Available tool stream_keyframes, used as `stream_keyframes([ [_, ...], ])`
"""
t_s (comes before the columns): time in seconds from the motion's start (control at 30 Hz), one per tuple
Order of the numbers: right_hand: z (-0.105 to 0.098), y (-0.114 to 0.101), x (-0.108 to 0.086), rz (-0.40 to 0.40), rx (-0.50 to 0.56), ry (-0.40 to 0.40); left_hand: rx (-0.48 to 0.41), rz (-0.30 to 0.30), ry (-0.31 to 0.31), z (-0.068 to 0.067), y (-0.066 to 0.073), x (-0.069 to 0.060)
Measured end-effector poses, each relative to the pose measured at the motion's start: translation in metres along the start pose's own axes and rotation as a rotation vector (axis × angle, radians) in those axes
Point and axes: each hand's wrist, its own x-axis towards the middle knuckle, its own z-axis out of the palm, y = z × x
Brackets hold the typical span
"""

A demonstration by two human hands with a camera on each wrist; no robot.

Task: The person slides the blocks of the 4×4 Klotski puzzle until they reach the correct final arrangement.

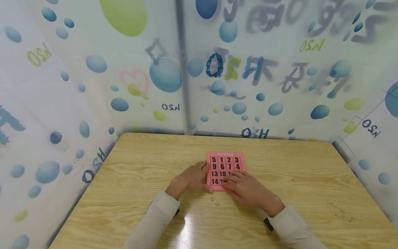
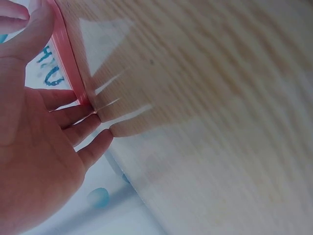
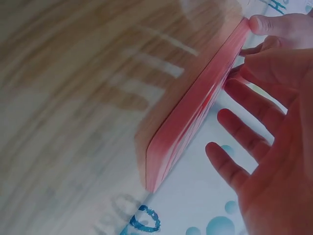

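Note:
A pink number sliding puzzle (image 1: 222, 166) lies flat on the table, its pale tiles printed with black numbers. My left hand (image 1: 191, 178) rests along its left side, the thumb at the near left corner. In the left wrist view, the extended fingers (image 2: 78, 129) touch the pink edge and the tabletop. Over the lower right tiles is my right hand (image 1: 248, 189), its fingers reaching onto the bottom rows and covering several numbers. From the right wrist, the puzzle's pink side (image 3: 195, 112) shows, with that hand's spread fingers (image 3: 249, 134) above it.
The wood-grain table (image 1: 149, 155) extends on all sides of the puzzle. A patterned curtain (image 1: 280, 86) with blue and green bubbles hangs beyond its far edge and at both sides. Small marks (image 1: 214, 201) lie on the tabletop just before the puzzle.

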Motion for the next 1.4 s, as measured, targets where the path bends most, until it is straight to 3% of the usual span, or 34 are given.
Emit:
stream_keyframes([
  [0.27, 0.003, -0.001, 0.004, 0.014, -0.016, -0.004, -0.001, 0.006, 0.007, 0.0, 0.0, -0.001],
  [0.93, -0.001, 0.013, -0.011, 0.058, 0.013, -0.016, -0.007, 0.003, 0.014, 0.0, 0.001, -0.002],
  [1.2, -0.001, -0.006, 0.011, -0.004, 0.018, 0.023, -0.004, 0.007, 0.002, 0.0, -0.002, -0.001],
  [1.4, 0.004, -0.018, 0.029, -0.024, -0.025, -0.029, 0.013, 0.027, 0.008, 0.001, -0.002, 0.0],
])
